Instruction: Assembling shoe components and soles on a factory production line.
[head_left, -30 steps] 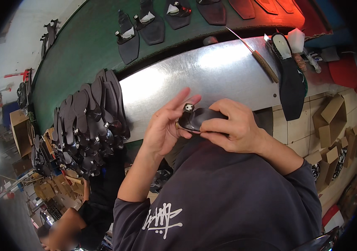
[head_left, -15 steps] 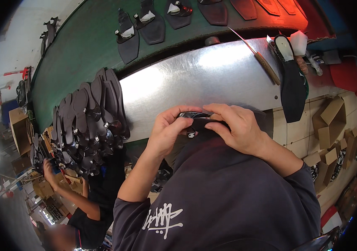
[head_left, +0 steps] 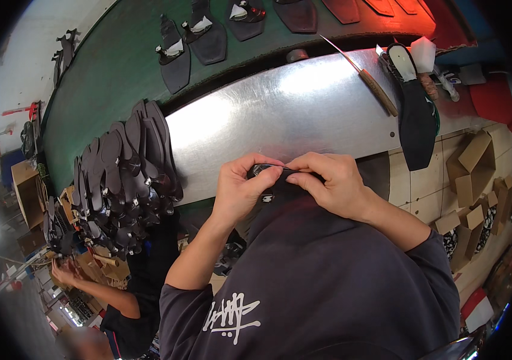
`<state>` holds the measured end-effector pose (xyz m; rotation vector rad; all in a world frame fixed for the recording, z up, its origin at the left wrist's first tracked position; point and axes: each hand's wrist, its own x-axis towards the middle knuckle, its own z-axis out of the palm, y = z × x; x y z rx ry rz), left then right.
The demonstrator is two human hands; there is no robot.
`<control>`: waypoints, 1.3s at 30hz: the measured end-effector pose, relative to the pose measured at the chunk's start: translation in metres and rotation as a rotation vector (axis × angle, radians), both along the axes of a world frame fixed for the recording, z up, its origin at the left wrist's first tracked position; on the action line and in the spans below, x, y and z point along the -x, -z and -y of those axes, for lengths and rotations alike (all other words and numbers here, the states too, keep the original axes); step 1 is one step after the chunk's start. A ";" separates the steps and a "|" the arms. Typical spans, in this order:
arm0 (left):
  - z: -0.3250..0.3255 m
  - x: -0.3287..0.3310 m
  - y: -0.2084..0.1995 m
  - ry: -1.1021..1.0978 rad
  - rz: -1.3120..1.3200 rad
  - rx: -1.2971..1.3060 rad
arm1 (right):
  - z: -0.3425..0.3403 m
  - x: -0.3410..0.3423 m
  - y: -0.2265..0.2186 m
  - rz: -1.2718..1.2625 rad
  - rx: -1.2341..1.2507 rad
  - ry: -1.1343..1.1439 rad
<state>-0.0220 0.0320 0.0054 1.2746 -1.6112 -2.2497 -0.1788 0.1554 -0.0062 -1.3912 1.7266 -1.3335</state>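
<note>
Close to my dark shirt, at the near edge of a shiny metal bench top (head_left: pixel 238 108), both hands meet on a dark, glossy sandal piece (head_left: pixel 258 170). My left hand (head_left: pixel 238 191) pinches it between thumb and curled fingers. My right hand (head_left: pixel 335 183) grips its other side, thumb and forefinger pressed together beside the left fingertips. Most of the piece is hidden behind the fingers and against the dark shirt. A small whitish spot (head_left: pixel 267 198) shows below the left thumb.
A pile of dark sandals (head_left: pixel 118 162) hangs at the left. More sandals (head_left: pixel 175 63) and soles line the green conveyor belt (head_left: pixel 106 84) beyond. A wooden-handled blade (head_left: pixel 378 93) and a black shoe form (head_left: pixel 418 126) lie right. Cardboard boxes (head_left: pixel 475 159) stand below; a co-worker's arm (head_left: pixel 103 291) is lower left.
My fingers have drawn closer together around the piece, and less of it shows between them. The co-worker's hand has moved down from the hanging sandals.
</note>
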 end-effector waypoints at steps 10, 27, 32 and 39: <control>-0.006 -0.016 -0.012 -0.242 -0.160 0.306 | 0.032 0.045 -0.015 0.153 -0.080 -0.266; 0.004 -0.019 0.043 -0.688 -0.298 -0.941 | -0.013 0.021 0.001 0.355 -0.152 0.031; -0.011 0.015 0.027 -0.805 -0.274 -0.951 | -0.014 -0.005 0.005 0.672 -0.268 -0.158; -0.015 0.019 0.022 -0.784 -0.405 -1.095 | -0.010 -0.008 0.020 0.416 -0.076 -0.107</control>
